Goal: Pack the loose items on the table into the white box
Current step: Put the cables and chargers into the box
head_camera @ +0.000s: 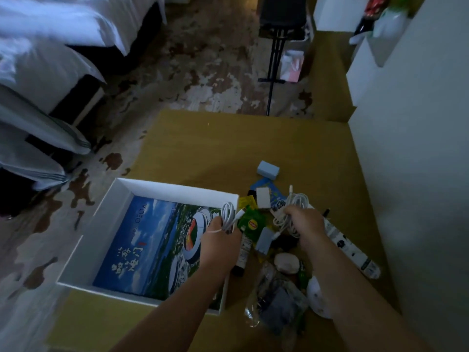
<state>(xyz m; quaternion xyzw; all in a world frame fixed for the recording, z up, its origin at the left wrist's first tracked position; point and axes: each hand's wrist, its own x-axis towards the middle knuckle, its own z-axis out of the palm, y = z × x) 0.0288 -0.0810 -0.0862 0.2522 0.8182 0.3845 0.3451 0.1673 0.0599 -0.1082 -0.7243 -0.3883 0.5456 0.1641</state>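
The white box point(111, 199) lies open on the left of the ochre table point(218, 148), with a blue picture book point(142, 240) flat on its bottom. My left hand point(220, 237) hovers over the box's right wall, shut on a coiled white cable point(228, 213). My right hand point(305, 224) is over the pile of loose items, shut on a second, larger white cable bundle point(295, 204). The pile holds a green tea sachet point(251, 223), a small white block point(263, 197), a pale blue box point(268, 169) and a clear bag point(276, 308).
A white printed tube point(350, 247) lies along the right of the pile, next to a white wall point(418, 174). A round white object point(317, 298) sits near my right forearm. Beds with white linen point(50, 59) stand at the left, and a black stand point(275, 59) is beyond the table.
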